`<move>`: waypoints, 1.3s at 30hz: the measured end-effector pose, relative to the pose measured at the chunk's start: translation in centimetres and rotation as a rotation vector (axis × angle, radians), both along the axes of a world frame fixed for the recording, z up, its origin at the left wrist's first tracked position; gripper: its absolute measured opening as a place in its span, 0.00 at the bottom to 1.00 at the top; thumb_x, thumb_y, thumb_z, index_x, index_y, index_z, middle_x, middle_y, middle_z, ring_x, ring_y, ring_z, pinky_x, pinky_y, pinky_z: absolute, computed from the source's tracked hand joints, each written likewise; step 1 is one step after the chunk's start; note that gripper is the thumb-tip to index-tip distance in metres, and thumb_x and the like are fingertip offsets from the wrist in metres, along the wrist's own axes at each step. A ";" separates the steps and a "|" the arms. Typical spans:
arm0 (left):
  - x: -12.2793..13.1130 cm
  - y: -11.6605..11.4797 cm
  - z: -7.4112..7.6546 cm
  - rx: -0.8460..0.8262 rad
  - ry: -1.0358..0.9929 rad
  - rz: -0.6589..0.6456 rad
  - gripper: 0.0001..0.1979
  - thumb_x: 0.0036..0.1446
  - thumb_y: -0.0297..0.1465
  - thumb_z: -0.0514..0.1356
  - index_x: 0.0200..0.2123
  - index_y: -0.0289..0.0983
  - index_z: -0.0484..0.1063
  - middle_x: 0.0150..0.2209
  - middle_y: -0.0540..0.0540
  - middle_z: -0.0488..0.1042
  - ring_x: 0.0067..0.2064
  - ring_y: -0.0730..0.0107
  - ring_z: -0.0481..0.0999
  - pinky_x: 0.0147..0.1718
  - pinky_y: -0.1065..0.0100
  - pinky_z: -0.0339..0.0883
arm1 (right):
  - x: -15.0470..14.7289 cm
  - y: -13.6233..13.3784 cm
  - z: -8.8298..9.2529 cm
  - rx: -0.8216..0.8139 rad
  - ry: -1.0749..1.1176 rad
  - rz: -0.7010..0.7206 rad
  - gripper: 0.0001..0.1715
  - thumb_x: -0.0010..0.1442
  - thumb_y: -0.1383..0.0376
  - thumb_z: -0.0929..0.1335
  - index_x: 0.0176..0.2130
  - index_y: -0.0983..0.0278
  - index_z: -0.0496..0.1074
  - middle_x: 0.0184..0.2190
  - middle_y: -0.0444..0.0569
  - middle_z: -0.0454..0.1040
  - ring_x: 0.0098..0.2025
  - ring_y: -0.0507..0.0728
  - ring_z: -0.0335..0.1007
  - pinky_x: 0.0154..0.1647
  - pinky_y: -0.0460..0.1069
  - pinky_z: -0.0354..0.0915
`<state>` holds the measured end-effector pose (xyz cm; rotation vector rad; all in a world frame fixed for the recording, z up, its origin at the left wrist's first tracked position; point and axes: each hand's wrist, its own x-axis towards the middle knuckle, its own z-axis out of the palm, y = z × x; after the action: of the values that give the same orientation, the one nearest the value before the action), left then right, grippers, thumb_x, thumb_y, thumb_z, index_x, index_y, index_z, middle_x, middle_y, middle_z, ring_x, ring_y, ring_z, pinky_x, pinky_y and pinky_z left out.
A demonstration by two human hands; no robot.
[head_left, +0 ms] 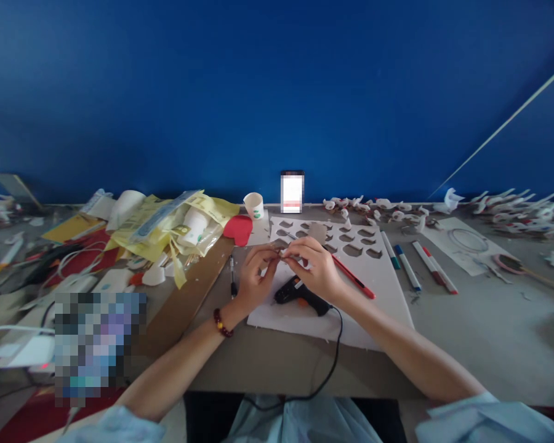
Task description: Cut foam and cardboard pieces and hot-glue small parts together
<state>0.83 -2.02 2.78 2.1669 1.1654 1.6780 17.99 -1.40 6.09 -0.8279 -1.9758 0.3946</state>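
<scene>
Both my hands meet over a white sheet with several bird-like shapes cut out of it. My left hand, with a dark beaded bracelet at the wrist, pinches something small and pale. The fingertips of my right hand close on the same spot; the piece is mostly hidden by the fingers. Under my hands a black glue gun lies on the sheet, its cord running toward me. Just right of my right hand lies a red pen. A black pen lies left of my left hand.
Several markers lie right of the sheet. Small white bird figures line the back edge. A paper cup, a red heart and yellow packaging stand left, near a cardboard strip. A lit phone leans at the wall.
</scene>
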 end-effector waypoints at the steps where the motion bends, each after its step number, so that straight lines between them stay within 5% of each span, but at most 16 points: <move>1: 0.0 0.0 -0.1 -0.002 -0.001 -0.002 0.04 0.59 0.26 0.58 0.37 0.39 0.72 0.39 0.45 0.75 0.43 0.67 0.75 0.42 0.62 0.70 | 0.0 0.0 0.0 0.003 -0.001 0.002 0.07 0.62 0.67 0.65 0.38 0.60 0.73 0.38 0.52 0.74 0.40 0.58 0.70 0.39 0.53 0.70; 16: -0.1 0.7 -0.7 -0.049 -0.036 0.010 0.03 0.59 0.28 0.57 0.37 0.39 0.71 0.38 0.46 0.75 0.39 0.69 0.75 0.36 0.66 0.70 | 0.0 0.0 0.2 0.023 -0.081 -0.046 0.10 0.62 0.67 0.66 0.43 0.58 0.75 0.40 0.50 0.77 0.43 0.59 0.72 0.46 0.57 0.69; 21: -0.5 1.6 -1.6 -0.156 -0.124 0.056 0.04 0.59 0.32 0.58 0.36 0.39 0.70 0.35 0.47 0.74 0.33 0.72 0.73 0.32 0.69 0.68 | 1.6 0.2 1.8 -0.087 -0.167 -0.156 0.18 0.62 0.66 0.66 0.51 0.59 0.72 0.40 0.52 0.77 0.29 0.55 0.72 0.26 0.51 0.70; 24: -0.6 1.8 -1.7 -0.174 -0.119 0.050 0.04 0.59 0.32 0.58 0.36 0.38 0.70 0.35 0.47 0.73 0.33 0.73 0.73 0.32 0.69 0.68 | 5.2 1.5 4.0 -0.054 -0.133 -0.304 0.08 0.60 0.62 0.68 0.36 0.61 0.77 0.30 0.49 0.77 0.24 0.52 0.69 0.24 0.49 0.66; 27: -0.7 2.0 -1.7 -0.165 -0.104 0.032 0.03 0.59 0.31 0.58 0.36 0.38 0.70 0.34 0.48 0.73 0.33 0.73 0.73 0.32 0.70 0.68 | 11.2 3.9 5.8 -0.148 -0.253 -0.721 0.18 0.56 0.51 0.69 0.27 0.63 0.76 0.19 0.48 0.70 0.18 0.50 0.58 0.20 0.48 0.56; 31: -0.9 2.4 -2.1 -0.193 -0.099 0.042 0.03 0.58 0.31 0.58 0.35 0.38 0.70 0.33 0.48 0.73 0.32 0.73 0.73 0.31 0.71 0.68 | 20.3 6.9 4.5 -0.492 -0.487 -1.122 0.19 0.46 0.50 0.74 0.22 0.63 0.75 0.12 0.43 0.59 0.15 0.50 0.49 0.21 0.51 0.49; 35: -1.0 2.6 -2.6 -0.175 -0.058 0.033 0.04 0.59 0.32 0.58 0.35 0.38 0.70 0.33 0.47 0.73 0.33 0.72 0.73 0.31 0.70 0.69 | 26.7 7.8 -0.3 -0.755 -0.556 -1.108 0.27 0.38 0.63 0.78 0.06 0.62 0.61 0.08 0.42 0.55 0.12 0.49 0.48 0.20 0.53 0.48; 39: -1.1 2.7 -2.8 -0.176 -0.045 0.023 0.05 0.59 0.32 0.57 0.35 0.38 0.70 0.33 0.47 0.74 0.32 0.72 0.73 0.31 0.70 0.69 | 29.3 7.2 -3.0 -0.730 -0.511 -1.003 0.33 0.42 0.69 0.77 0.02 0.62 0.56 0.06 0.47 0.58 0.10 0.49 0.50 0.17 0.51 0.48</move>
<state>-0.22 0.71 0.02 2.0081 1.2781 1.5600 47.27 5.81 3.04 -2.4130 -1.5331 0.2972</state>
